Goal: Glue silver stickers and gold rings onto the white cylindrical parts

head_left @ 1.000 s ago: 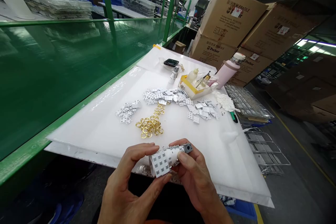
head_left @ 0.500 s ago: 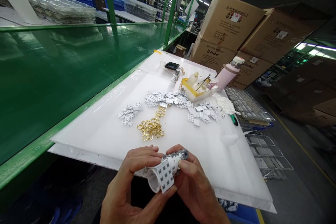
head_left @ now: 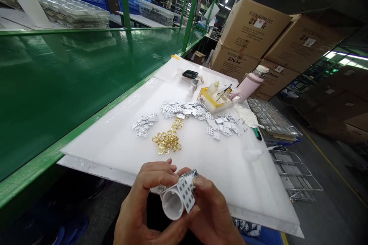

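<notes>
A white hollow cylindrical part (head_left: 171, 206), with grey detail at its far end, is held between both hands at the table's near edge. Its open round end faces me. Against its side lies a flat white tile (head_left: 186, 195) with rows of dark squares. My left hand (head_left: 146, 203) is closed around the near end, fingers on top and thumb below. My right hand (head_left: 211, 203) grips the far end, its thumb on the upper side; its other fingers are partly hidden. Gold rings (head_left: 166, 141) lie in a heap beyond the hands, with similar white tiles (head_left: 184, 109) spread behind them.
A yellow-edged tray (head_left: 214, 101) holds a bottle and small tools. Near it are a pink flask (head_left: 250, 86), crumpled tissue (head_left: 247, 116) and a green marker (head_left: 257, 134). A dark device (head_left: 190, 74) lies farther back. A green conveyor (head_left: 71, 72) runs along the left; cartons (head_left: 253, 26) stand behind.
The cylindrical part has turned so that its open end faces me more directly. My hands keep hold of it, and the view has shifted slightly.
</notes>
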{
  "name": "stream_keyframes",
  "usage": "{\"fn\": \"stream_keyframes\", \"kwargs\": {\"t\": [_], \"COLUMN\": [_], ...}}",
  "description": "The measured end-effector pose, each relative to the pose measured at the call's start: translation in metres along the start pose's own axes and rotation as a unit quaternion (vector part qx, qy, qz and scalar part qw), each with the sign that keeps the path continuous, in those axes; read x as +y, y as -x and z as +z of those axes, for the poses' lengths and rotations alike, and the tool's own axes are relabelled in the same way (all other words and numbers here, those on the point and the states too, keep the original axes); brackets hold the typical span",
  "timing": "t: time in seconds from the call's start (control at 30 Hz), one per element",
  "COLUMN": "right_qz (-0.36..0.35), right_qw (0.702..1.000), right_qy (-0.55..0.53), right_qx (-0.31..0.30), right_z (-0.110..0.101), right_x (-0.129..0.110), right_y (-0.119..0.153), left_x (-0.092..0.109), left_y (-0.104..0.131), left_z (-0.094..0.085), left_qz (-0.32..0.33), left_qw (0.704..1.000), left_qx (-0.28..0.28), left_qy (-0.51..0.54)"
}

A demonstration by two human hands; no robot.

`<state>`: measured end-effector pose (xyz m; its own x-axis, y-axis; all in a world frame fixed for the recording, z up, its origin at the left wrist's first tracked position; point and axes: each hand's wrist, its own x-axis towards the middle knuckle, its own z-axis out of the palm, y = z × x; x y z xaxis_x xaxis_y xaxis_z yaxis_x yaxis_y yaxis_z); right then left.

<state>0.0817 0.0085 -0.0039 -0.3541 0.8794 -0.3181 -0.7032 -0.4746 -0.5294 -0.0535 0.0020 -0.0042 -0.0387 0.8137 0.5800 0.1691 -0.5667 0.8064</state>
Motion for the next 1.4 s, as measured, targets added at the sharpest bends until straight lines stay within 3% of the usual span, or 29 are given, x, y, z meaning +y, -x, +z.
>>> {"fn": "stream_keyframes", "kwargs": {"t": [0.13,0.33,0.6,0.97,1.2,1.4], "right_qz": [0.038,0.075,0.081,0.076,0.080,-0.001], "right_qw": [0.996,0.988,0.977,0.990,0.987,0.999], "right_qy": [-0.070,-0.135,-0.188,-0.122,-0.137,-0.051], "right_qx": [-0.036,0.000,-0.055,-0.006,-0.016,-0.005], "right_z": [-0.003,-0.001,-0.001,0.010,0.006,0.002], "right_x": [0.004,0.004,0.006,0.002,0.004,0.004], "right_y": [0.000,-0.001,-0.001,0.000,0.000,0.003], "left_x": [0.001,0.006,0.008,0.008,0.002,0.000], "left_y": [-0.003,-0.007,-0.010,-0.010,-0.007,-0.004], "left_z": [0.002,0.005,0.006,0.005,0.004,0.002], "left_qz": [0.024,0.055,0.037,0.081,0.076,0.040], "left_qw": [1.000,0.997,0.997,0.993,0.995,0.998], "left_qx": [0.003,0.017,0.012,0.003,0.015,0.027], "left_qy": [-0.018,-0.053,-0.074,-0.085,-0.062,-0.037]}}
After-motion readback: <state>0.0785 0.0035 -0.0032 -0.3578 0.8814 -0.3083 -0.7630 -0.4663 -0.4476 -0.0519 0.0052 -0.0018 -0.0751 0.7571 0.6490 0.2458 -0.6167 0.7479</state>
